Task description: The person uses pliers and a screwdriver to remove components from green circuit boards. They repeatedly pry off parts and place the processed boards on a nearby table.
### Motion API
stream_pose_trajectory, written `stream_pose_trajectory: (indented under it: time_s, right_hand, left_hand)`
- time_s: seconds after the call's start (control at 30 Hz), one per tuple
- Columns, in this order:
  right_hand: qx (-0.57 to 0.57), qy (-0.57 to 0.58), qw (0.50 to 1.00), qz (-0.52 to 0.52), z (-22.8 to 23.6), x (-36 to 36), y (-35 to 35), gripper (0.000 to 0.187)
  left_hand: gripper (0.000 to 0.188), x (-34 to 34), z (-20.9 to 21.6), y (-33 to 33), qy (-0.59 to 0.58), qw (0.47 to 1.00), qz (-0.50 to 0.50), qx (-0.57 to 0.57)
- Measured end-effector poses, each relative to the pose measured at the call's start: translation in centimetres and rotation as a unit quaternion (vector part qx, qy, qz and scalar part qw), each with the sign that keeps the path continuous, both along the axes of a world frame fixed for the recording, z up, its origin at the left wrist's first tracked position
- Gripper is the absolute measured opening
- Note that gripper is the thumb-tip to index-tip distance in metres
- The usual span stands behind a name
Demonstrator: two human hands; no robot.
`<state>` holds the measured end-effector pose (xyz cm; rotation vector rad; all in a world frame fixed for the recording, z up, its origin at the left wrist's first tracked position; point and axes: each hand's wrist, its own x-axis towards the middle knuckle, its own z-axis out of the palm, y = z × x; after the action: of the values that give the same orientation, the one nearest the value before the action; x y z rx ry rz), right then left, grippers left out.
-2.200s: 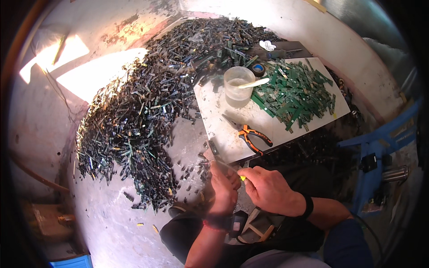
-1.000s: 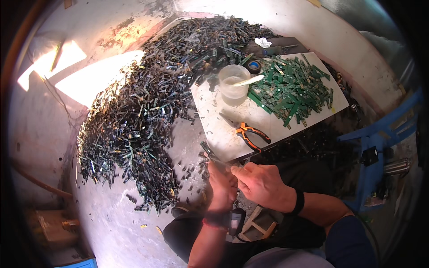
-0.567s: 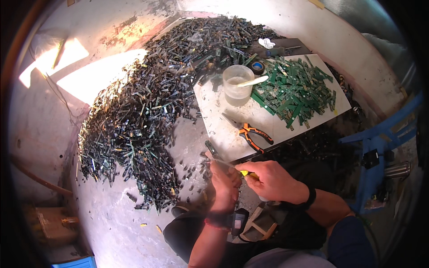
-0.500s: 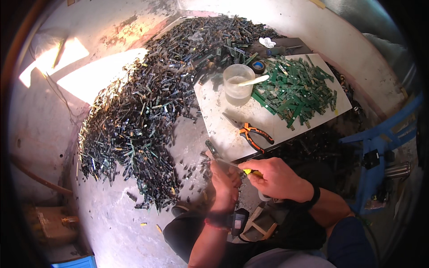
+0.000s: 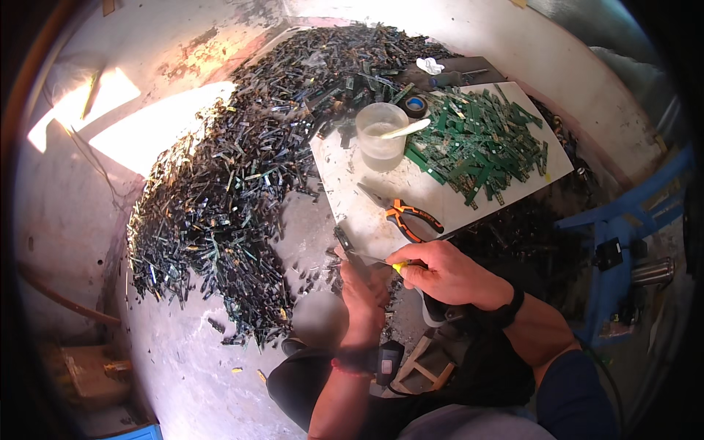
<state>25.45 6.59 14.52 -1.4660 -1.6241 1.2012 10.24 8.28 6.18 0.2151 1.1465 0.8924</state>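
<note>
My left hand (image 5: 363,290) is closed around a narrow dark strip (image 5: 343,237), whose upper end sticks out past the fingers. In my right hand (image 5: 458,275) is a slim tool with a yellow handle (image 5: 398,268), looking like a screwdriver. Its thin metal shaft reaches left to the strip; the tip's exact contact is hard to make out. Just beyond my hands, orange-and-black pliers (image 5: 397,210) lie on a white board (image 5: 339,180). A heap of green circuit board strips (image 5: 480,143) covers the board's right part.
A translucent plastic cup (image 5: 380,139) with a white stick across it stands beside a roll of tape (image 5: 415,106). A large pile of dark strips (image 5: 213,198) spreads leftward over the floor. At right is a blue stool-like frame (image 5: 601,235).
The view has shifted slightly, moving the board and its contents left. My right hand has come a little up and left with the tool. A blurred grey round patch now shows beside my left wrist.
</note>
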Motion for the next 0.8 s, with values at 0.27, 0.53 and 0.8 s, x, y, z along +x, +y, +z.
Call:
stream_pose_trajectory:
  time_s: [0.27,0.53,0.8]
  right_hand:
    - [-0.135,0.056,0.989,0.017,1.4,0.5,0.7,0.026]
    - [-0.119,0.057,0.991,-0.001,-0.2,0.7,0.7,0.025]
    - [0.142,-0.277,0.949,0.049,1.7,-1.0,0.1,0.019]
  left_hand:
    - [0.057,-0.3,-0.9,-0.2,-0.01,0.999,-0.009,0.035]
    - [0.056,0.0,-0.6,-0.2,0.006,0.999,-0.009,0.044]
    - [0.054,0.3,-0.1,0.0,0.027,0.999,0.013,0.011]
